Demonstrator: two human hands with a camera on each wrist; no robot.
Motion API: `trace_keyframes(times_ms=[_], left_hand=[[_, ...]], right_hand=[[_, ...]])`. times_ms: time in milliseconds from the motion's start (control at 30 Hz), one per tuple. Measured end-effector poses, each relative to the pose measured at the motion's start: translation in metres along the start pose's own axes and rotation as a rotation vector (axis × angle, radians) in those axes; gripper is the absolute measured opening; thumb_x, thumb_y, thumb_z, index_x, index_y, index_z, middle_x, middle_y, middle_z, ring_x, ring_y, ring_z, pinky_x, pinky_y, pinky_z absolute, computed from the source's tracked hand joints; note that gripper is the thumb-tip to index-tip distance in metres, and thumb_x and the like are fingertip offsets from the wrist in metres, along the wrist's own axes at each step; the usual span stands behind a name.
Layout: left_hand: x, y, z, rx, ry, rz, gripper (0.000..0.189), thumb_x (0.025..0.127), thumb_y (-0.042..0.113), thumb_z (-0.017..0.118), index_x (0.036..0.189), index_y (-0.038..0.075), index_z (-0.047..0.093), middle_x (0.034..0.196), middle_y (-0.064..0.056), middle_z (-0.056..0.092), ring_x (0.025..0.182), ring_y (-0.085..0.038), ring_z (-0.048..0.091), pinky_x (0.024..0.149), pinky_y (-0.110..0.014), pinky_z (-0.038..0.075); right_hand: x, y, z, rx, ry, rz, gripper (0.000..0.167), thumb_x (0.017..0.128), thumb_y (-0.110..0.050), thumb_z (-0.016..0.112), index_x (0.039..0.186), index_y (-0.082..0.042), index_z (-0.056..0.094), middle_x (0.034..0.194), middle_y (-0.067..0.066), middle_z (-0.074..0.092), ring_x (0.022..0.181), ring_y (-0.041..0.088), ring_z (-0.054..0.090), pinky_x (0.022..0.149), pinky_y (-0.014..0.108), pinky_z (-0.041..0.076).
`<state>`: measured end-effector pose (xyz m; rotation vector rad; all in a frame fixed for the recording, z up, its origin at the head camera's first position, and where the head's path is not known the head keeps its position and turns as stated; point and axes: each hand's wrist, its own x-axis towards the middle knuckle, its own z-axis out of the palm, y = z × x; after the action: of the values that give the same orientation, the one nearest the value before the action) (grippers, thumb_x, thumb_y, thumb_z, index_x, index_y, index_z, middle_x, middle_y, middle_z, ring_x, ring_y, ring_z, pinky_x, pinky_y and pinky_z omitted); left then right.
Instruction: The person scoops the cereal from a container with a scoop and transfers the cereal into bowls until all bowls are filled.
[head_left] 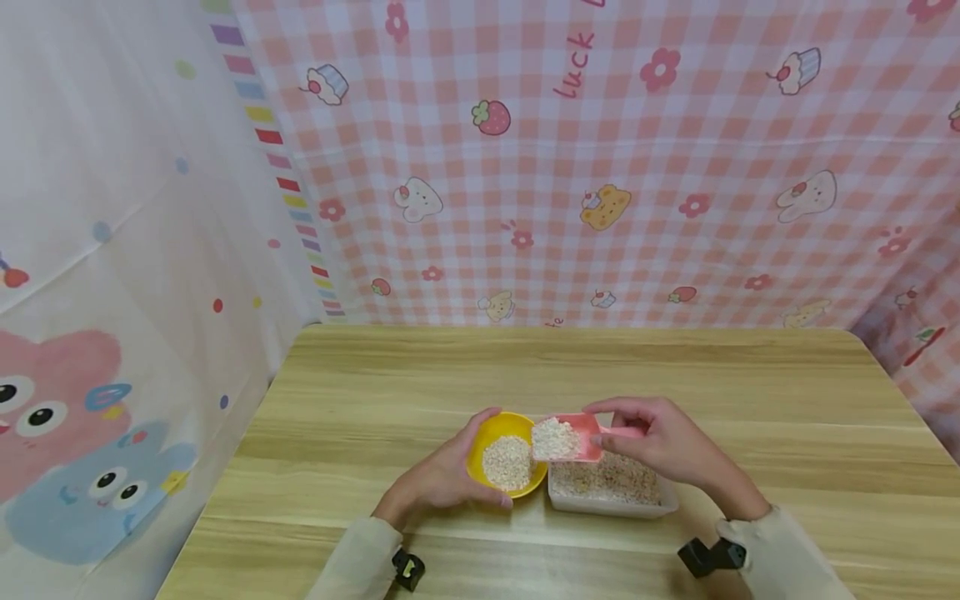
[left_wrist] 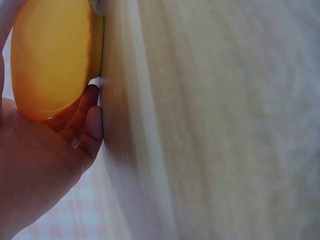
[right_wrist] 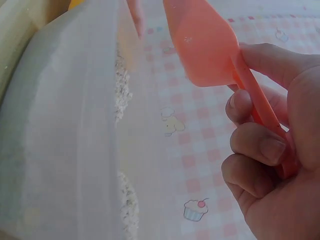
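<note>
A yellow bowl (head_left: 477,471) with pale flakes (head_left: 507,462) inside stands on the wooden table. My left hand (head_left: 445,475) holds it from the left, thumb along the near side and fingers round the far side. My right hand (head_left: 663,440) grips the handle (right_wrist: 260,102) of a pink scoop (head_left: 589,437), fingers curled round it. A heap of flakes (head_left: 553,437) fills the scoop's front, whose tip overlaps the bowl's right rim in the head view. Below the scoop sits a translucent rectangular tub (head_left: 611,506) of flakes, its far part hidden by the scoop and hand.
The wooden table (head_left: 420,367) reaches back to a pink checked cloth (head_left: 517,167) hanging behind it. A white printed cloth (head_left: 165,208) hangs along the left side. Each wrist carries a small black device, such as the right one (head_left: 711,556).
</note>
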<state>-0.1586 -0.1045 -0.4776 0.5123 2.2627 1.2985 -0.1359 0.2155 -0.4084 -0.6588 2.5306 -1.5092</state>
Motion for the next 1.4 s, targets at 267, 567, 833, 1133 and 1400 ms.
trace_keyframes(times_ms=[267, 567, 833, 1133, 1400], left_hand=[[0.0, 0.0, 0.0, -0.004, -0.001, -0.007, 0.116, 0.067, 0.035, 0.093, 0.156, 0.033, 0.018, 0.158, -0.004, 0.033, 0.143, -0.028, 0.032, 0.118, -0.057, 0.019], [0.0, -0.001, 0.0, -0.001, -0.005, -0.002, 0.116, 0.067, 0.035, 0.092, 0.156, 0.033, 0.018, 0.158, -0.004, 0.033, 0.142, -0.028, 0.033, 0.117, -0.057, 0.02], [0.001, -0.002, 0.0, 0.006, -0.009, 0.003, 0.114, 0.069, 0.037, 0.091, 0.156, 0.033, 0.017, 0.158, -0.001, 0.034, 0.142, -0.027, 0.034, 0.117, -0.058, 0.021], [0.002, -0.002, 0.001, -0.006, -0.016, 0.017, 0.116, 0.067, 0.036, 0.093, 0.156, 0.032, 0.018, 0.15, 0.003, 0.041, 0.132, -0.026, 0.043, 0.112, -0.056, 0.031], [0.002, -0.003, 0.0, -0.007, -0.011, 0.019, 0.118, 0.067, 0.035, 0.093, 0.157, 0.031, 0.016, 0.152, -0.002, 0.04, 0.136, -0.027, 0.04, 0.115, -0.057, 0.026]], right_hand=[[0.011, -0.01, 0.003, -0.068, -0.021, -0.055, 0.029, 0.088, -0.02, 0.077, 0.116, -0.014, 0.072, 0.067, -0.001, 0.057, 0.055, 0.003, 0.041, 0.047, 0.02, 0.036], [0.022, -0.02, 0.01, -0.136, -0.071, -0.108, 0.031, 0.087, -0.019, 0.077, 0.117, -0.012, 0.071, 0.066, -0.009, 0.056, 0.053, 0.002, 0.039, 0.047, 0.019, 0.036], [0.027, -0.027, 0.017, -0.239, -0.098, -0.158, 0.03, 0.089, -0.02, 0.076, 0.117, -0.012, 0.072, 0.066, -0.012, 0.054, 0.052, -0.001, 0.038, 0.047, 0.019, 0.036], [0.029, -0.032, 0.024, -0.377, -0.081, -0.239, 0.032, 0.087, -0.018, 0.077, 0.118, -0.011, 0.072, 0.075, -0.011, 0.066, 0.06, -0.003, 0.053, 0.054, 0.019, 0.048], [0.029, -0.036, 0.027, -0.458, -0.086, -0.287, 0.034, 0.087, -0.019, 0.077, 0.119, -0.008, 0.071, 0.105, 0.006, 0.075, 0.081, 0.006, 0.071, 0.067, 0.018, 0.054]])
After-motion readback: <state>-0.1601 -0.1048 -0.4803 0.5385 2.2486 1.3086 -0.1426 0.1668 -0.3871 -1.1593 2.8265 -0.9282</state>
